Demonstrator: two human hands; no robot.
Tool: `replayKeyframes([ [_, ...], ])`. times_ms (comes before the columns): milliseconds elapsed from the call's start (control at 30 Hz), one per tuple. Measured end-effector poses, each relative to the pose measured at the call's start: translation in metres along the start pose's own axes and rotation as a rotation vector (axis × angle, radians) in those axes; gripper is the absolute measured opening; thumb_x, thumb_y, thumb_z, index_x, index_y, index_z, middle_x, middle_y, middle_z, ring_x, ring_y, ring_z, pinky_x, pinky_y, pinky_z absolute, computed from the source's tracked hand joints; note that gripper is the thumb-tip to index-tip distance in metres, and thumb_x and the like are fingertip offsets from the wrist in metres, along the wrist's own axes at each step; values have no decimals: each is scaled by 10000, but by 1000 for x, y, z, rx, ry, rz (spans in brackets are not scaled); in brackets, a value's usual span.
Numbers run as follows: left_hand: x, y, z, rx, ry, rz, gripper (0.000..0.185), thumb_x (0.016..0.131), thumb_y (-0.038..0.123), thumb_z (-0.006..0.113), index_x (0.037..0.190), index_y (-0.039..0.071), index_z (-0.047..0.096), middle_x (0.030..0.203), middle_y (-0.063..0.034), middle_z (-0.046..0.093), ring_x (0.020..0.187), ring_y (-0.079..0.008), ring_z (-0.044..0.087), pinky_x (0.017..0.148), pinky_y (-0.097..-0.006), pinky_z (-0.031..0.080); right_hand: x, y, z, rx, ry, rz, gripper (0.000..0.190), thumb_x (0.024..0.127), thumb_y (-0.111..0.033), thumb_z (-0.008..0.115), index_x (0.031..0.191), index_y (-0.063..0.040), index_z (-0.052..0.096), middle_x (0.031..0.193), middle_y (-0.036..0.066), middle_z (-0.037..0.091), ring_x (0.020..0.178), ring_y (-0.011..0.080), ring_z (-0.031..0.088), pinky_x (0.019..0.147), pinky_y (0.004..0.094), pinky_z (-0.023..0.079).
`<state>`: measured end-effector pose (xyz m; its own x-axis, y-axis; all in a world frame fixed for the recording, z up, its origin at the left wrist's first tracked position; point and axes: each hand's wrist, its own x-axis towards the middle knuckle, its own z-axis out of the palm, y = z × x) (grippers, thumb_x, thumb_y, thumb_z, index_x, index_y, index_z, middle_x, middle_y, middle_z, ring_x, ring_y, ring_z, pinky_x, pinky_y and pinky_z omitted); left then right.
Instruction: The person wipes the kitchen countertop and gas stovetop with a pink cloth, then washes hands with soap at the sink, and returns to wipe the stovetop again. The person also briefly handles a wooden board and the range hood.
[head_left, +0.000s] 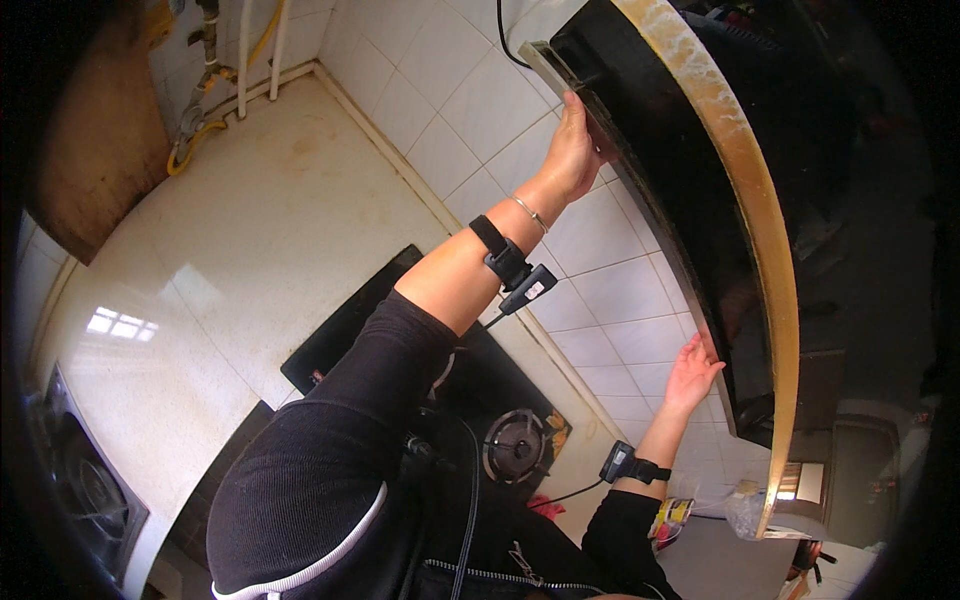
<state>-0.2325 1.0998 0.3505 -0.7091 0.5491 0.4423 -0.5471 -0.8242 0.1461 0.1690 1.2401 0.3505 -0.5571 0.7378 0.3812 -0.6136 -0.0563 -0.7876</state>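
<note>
A black range hood (637, 82) with a gold-coloured strip (750, 180) fills the upper right, tilted in view. White foamy streaks lie on the upper part of the strip. My left hand (574, 150) grips the hood's lower edge panel (634, 172) near its upper end, thumb along the edge, fingers partly hidden behind it. Farther down the same panel, my right hand (690, 375) is palm up with fingers apart, its fingertips at the panel's edge; whether they bear on it I cannot tell. Both forearms wear strapped black devices with cables.
Below my arms is a black gas cooktop (480, 382) with a round burner (517, 446), set in a pale countertop (247, 217). White wall tiles (480, 127) rise behind. Pipes with a yellow hose (180, 161) stand upper left. A clear plastic bag (744, 511) is at lower right.
</note>
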Motion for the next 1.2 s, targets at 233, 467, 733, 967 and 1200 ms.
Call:
replayKeyframes([
  [233, 10, 2, 8, 45, -12, -33, 643, 930, 620, 193, 1374, 168, 306, 1323, -48, 455, 1168, -256, 480, 947, -544, 399, 9, 6, -4, -61, 76, -116, 506, 958, -424, 392, 1205, 8, 483, 1382, 155, 412, 1227, 280, 435, 986, 353, 435],
  [467, 19, -6, 3, 196, 119, -73, 644, 921, 647, 181, 1340, 170, 291, 1143, -41, 512, 912, -214, 513, 810, -445, 436, 10, 11, 9, -259, 172, -201, 575, 934, -472, 385, 1252, 2, 459, 1381, 134, 415, 1297, 250, 362, 1077, 343, 366],
  [733, 29, -8, -12, 455, 260, -113, 719, 938, 618, 233, 1449, 118, 159, 1246, -147, 482, 1060, -295, 495, 881, -432, 436, 13, 8, 20, -265, 452, -36, 865, 852, -635, 398, 1334, 79, 322, 1456, 189, 297, 1333, 256, 330, 1087, 344, 324],
  [967, 52, 6, -2, 1416, 319, 905, 708, 957, 455, 386, 1397, -67, 196, 1415, -265, 269, 1315, -366, 264, 1090, -428, 216, 11, -13, -4, -375, 415, 109, 578, 982, -430, 369, 1388, -27, 284, 1450, 160, 321, 1348, 251, 322, 1108, 372, 267],
  [1200, 64, 29, -19, 1535, 16, 589, 804, 908, 514, 462, 1414, -55, 202, 1462, -254, 198, 1362, -363, 174, 1116, -419, 162, 9, 0, -16, -581, 373, 126, 738, 889, -606, 392, 1426, -131, 215, 1434, 149, 349, 1294, 276, 379, 1067, 471, 294],
])
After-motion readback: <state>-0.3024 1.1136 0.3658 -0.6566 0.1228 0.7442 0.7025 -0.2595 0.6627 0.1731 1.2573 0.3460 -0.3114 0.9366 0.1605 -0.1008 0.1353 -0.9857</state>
